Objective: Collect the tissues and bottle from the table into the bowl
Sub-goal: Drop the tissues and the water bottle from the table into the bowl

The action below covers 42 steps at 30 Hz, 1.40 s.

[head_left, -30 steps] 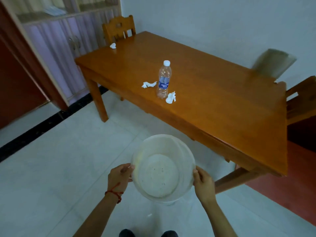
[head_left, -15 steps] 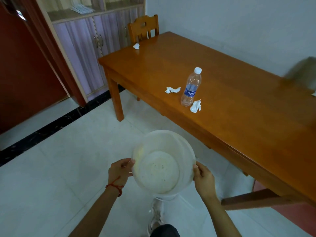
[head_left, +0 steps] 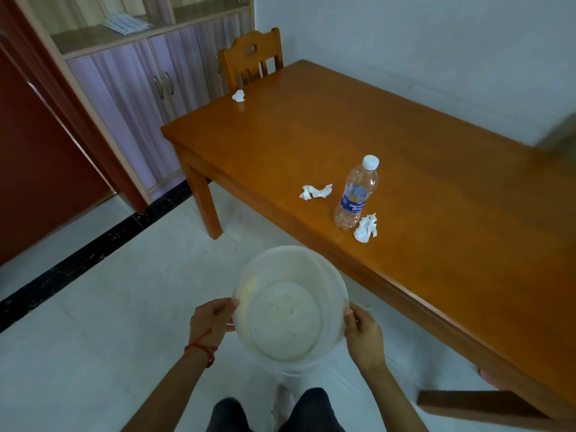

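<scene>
I hold a translucent white bowl [head_left: 249, 294] in front of me above the floor, my left hand [head_left: 212, 319] on its left rim and my right hand [head_left: 363, 333] on its right rim. It has nothing in it. On the wooden table [head_left: 436, 213] stands a clear plastic bottle [head_left: 357, 193] with a white cap and blue label, near the front edge. One crumpled tissue [head_left: 366, 228] lies just right of its base, another tissue [head_left: 315, 191] to its left. A third tissue [head_left: 238, 95] rests at the table's far left corner.
A wooden chair [head_left: 251, 57] stands behind the table's far corner. A cabinet with purple doors [head_left: 134, 98] lines the left wall beside a red door [head_left: 34, 157]. Pale tiled floor [head_left: 109, 291] lies between me and the table. A chair part [head_left: 480, 405] pokes out at lower right.
The view has swung left and closer to the table: bottle and tissues now sit further right and nearer. Both hands keep hold of the bowl.
</scene>
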{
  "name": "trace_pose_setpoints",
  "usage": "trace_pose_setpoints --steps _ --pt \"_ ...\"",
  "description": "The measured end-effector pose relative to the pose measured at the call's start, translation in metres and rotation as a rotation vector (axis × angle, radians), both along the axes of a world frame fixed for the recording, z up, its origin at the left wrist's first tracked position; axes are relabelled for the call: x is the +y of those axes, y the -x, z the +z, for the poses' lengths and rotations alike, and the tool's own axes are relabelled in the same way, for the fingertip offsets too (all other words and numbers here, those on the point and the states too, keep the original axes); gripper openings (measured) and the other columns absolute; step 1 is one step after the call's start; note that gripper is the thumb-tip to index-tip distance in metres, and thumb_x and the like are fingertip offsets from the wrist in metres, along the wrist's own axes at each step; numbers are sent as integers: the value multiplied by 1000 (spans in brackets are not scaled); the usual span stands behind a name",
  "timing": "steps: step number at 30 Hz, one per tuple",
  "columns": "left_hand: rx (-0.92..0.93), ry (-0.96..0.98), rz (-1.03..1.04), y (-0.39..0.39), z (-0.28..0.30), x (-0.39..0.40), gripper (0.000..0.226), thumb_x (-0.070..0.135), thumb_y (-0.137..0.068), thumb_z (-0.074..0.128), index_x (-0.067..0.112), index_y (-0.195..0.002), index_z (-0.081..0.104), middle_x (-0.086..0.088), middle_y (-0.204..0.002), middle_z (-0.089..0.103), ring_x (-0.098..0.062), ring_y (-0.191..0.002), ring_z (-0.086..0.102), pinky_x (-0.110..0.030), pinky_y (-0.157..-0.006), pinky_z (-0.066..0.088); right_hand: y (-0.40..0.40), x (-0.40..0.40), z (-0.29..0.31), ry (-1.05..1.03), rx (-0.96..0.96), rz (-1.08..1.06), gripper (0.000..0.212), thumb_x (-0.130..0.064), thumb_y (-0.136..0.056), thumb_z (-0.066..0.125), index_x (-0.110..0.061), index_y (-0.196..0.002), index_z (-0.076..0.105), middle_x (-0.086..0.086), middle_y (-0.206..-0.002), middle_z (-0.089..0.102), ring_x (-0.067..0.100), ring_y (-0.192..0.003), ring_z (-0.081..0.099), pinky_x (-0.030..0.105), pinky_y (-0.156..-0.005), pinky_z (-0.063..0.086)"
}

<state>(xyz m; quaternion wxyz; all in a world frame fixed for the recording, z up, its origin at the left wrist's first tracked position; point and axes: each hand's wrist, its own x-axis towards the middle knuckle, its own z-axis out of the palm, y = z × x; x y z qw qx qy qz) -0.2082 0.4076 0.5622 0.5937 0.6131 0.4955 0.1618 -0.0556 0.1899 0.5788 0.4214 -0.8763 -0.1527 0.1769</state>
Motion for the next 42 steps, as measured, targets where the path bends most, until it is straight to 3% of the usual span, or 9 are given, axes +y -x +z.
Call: trace_pose_setpoints --steps 9,16,20,25,28,33,36,39,42 --pt "44 79 -129 -33 -12 59 20 12 -83 61 -2 -97 67 -17 -86 66 -26 -69 63 -17 -48 55 -15 48 -5 48 44 -64 29 -17 -96 38 -10 -101 65 9 -89 66 19 -79 55 32 -74 45" --pt "89 33 -329 -57 -20 91 12 14 -87 56 7 -86 65 -9 -79 64 -27 -72 63 -15 -49 54 -13 68 -12 112 66 -198 29 -15 -96 37 -8 -103 65 18 -99 68 22 -82 56 29 -71 42" --pt "117 -17 -425 -69 -27 99 14 15 -87 56 5 -84 64 -10 -78 64 -31 -75 62 -14 -48 54 -14 68 -15 128 78 -233 29 -17 -96 38 -11 -101 66 6 -91 66 11 -74 52 6 -62 36" --pt "134 -28 -463 -80 -33 99 15 15 -88 54 3 -86 62 -14 -82 62 -31 -77 61 -13 -48 53 -28 58 -27 180 133 -227 29 -26 -94 42 -19 -114 62 8 -106 68 20 -88 61 27 -76 46" --pt "154 -17 -445 -85 -34 94 14 14 -88 53 8 -78 61 -11 -75 62 -31 -72 61 -14 -47 53 -46 50 -24 216 136 -230 33 -31 -92 48 -15 -119 58 11 -112 66 24 -95 62 32 -84 48" --pt "188 -11 -405 -90 -37 87 15 12 -89 52 9 -77 60 -18 -77 62 -30 -64 62 -36 -64 58 -100 51 -12 156 -5 -359 34 -30 -88 55 -14 -119 55 11 -121 61 28 -104 60 36 -86 49" --pt "203 -3 -384 -93 -35 83 18 12 -88 52 14 -73 60 -15 -73 62 -28 -62 63 -40 -71 57 -138 60 -8 165 -72 -369 41 -32 -88 55 -14 -125 51 13 -130 54 29 -113 55 47 -95 48" --pt "211 7 -368 -97 -32 80 13 12 -88 52 8 -79 61 -14 -72 62 -29 -63 63 -42 -74 57 -173 73 -8 242 -154 -302 45 -31 -90 51 -12 -130 44 13 -138 46 31 -125 45 46 -102 42" --pt "212 5 -360 -99 -29 79 13 18 -86 55 14 -75 60 -7 -68 62 -26 -63 64 -41 -73 57 -196 83 -14 333 -165 -199 53 -39 -91 44 -19 -138 32 6 -151 30 26 -138 27 44 -108 33"
